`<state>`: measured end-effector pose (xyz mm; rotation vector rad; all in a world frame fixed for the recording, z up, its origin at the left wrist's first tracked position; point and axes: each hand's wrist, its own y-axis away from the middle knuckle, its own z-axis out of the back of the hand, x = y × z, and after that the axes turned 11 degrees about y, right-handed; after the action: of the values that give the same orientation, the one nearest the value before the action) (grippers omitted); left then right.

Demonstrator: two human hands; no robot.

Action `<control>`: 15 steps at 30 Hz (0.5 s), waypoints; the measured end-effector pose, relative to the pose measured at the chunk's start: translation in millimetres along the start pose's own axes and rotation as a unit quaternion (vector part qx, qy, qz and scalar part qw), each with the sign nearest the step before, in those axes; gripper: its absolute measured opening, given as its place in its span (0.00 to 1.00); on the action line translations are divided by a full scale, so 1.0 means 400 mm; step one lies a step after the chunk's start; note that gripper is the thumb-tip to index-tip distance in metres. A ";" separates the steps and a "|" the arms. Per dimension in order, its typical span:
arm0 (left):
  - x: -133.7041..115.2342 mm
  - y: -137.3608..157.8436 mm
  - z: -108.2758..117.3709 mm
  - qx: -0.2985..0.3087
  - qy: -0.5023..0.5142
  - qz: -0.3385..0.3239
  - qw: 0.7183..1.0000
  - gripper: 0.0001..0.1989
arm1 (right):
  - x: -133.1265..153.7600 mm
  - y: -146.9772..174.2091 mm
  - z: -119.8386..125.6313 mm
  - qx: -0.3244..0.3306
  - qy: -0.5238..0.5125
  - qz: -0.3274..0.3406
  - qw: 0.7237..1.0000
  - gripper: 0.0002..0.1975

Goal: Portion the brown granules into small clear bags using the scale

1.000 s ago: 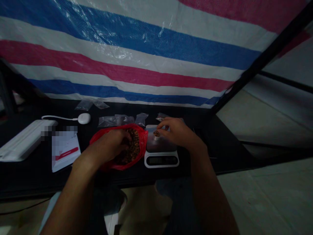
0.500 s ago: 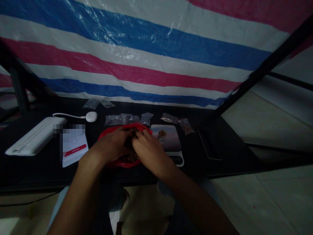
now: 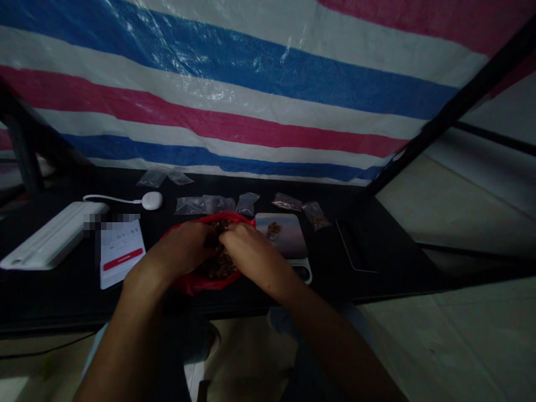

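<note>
A red plastic bag (image 3: 196, 283) lies open on the black table, filled with small brown pieces (image 3: 221, 267) whose kind I cannot make out. My left hand (image 3: 188, 245) reaches in over its left side, with the fingertips lost in shadow among the pieces. From the right, my right hand (image 3: 245, 245) dips in with curled fingers; whatever is between them is hidden. Just right of the bag is a flat kitchen scale (image 3: 295, 237), and on its plate rests a small clear bag of brown pieces (image 3: 274, 229), partly blurred.
Behind the bag lie several small clear plastic bags (image 3: 190, 205). Two filled small bags (image 3: 316, 216) are behind the scale. A dark phone (image 3: 354, 245) lies right. At left are a lit phone (image 3: 121, 254), a long white case (image 3: 54, 234) and a white round device (image 3: 152, 200) with a cable.
My right hand has shifted slightly left within the red bag, and more brown pieces show at its front. The whole view has turned a little, moving the table items leftward.
</note>
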<state>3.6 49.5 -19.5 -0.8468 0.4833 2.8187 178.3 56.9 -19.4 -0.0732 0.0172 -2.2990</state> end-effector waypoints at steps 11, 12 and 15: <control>0.012 0.004 0.017 -0.008 0.031 -0.027 0.999 0.14 | -0.167 0.078 0.107 -0.131 -0.226 -0.099 0.960 0.07; 0.011 0.003 0.015 -0.011 0.030 -0.036 0.999 0.14 | -0.183 0.089 0.110 -0.136 -0.237 -0.118 0.955 0.07; 0.005 0.000 0.013 -0.017 0.032 -0.056 0.998 0.14 | -0.212 0.110 0.105 -0.134 -0.261 -0.153 0.944 0.07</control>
<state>-0.5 51.5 -16.6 -0.9429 0.3855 2.7113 269.7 91.3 17.1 -0.8790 0.0489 -2.4987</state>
